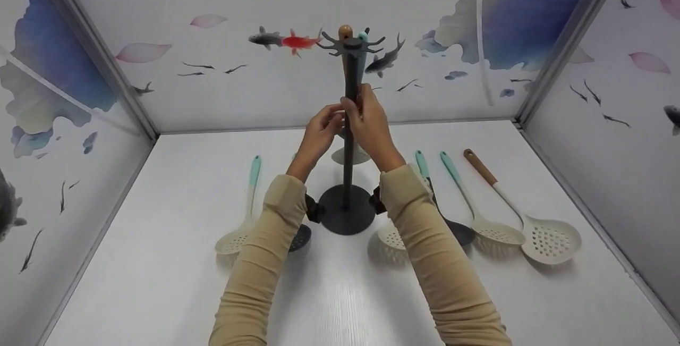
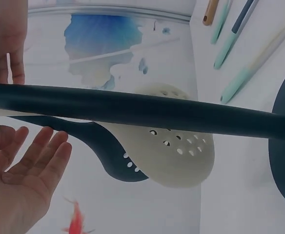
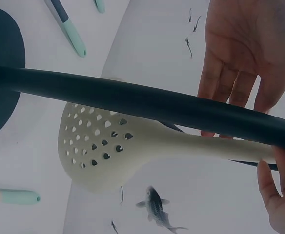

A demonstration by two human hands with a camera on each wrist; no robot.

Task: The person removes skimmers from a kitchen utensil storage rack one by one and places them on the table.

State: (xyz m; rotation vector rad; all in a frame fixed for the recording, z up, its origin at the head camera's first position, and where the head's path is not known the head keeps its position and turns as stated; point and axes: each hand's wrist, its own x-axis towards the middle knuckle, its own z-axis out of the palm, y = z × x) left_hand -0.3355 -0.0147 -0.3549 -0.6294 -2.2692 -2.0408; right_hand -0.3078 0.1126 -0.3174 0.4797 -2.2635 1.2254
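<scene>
A dark utensil stand (image 1: 348,176) rises between my hands, its hooks fanned out at the top. Behind its pole hang a cream slotted skimmer (image 3: 103,146) and a dark slotted utensil (image 2: 113,161); a wooden handle end (image 1: 345,31) and a mint one (image 1: 363,36) show at the hooks. My right hand (image 1: 371,123) is at the pole's right, thumb across its front, fingers pinching the cream skimmer's handle in the right wrist view. On the other side my left hand (image 1: 320,133) has loosely extended fingers, tips close to the pole and the hanging utensils.
Left on the white table lie a cream skimmer with mint handle (image 1: 234,241) and a dark slotted head (image 1: 300,237) partly under my sleeve. At right lie a wooden-handled slotted turner (image 1: 552,242), a mint-handled cream skimmer (image 1: 496,231) and a dark utensil (image 1: 461,232). Printed panels enclose the table.
</scene>
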